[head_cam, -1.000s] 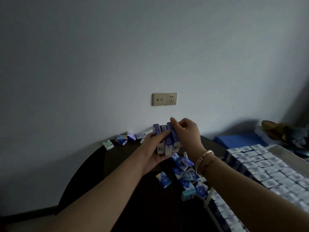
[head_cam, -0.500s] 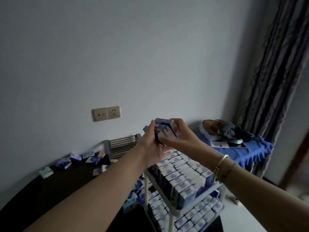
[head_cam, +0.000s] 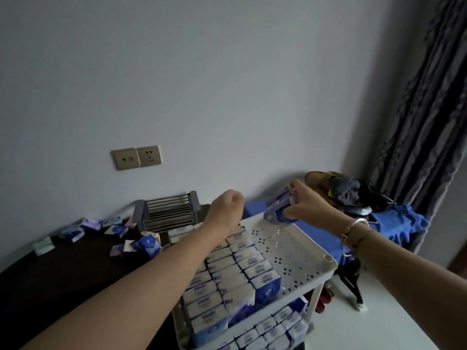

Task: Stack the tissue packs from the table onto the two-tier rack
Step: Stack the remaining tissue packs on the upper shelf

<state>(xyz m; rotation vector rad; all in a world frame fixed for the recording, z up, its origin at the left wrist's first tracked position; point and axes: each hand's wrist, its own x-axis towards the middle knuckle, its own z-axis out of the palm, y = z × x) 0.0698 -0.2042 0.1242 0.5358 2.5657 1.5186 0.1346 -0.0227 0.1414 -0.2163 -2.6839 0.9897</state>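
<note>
Head view: right hand pinches packs over rack bare corner at two o'clock, likely to start a row; left hand curled, holding nothing.

The left hand no longer touches the bundle of tissue packs; it is off it, fingers curled on nothing. The right hand alone now holds the bundle, lowered to the far right corner of the rack's top tier.
</note>
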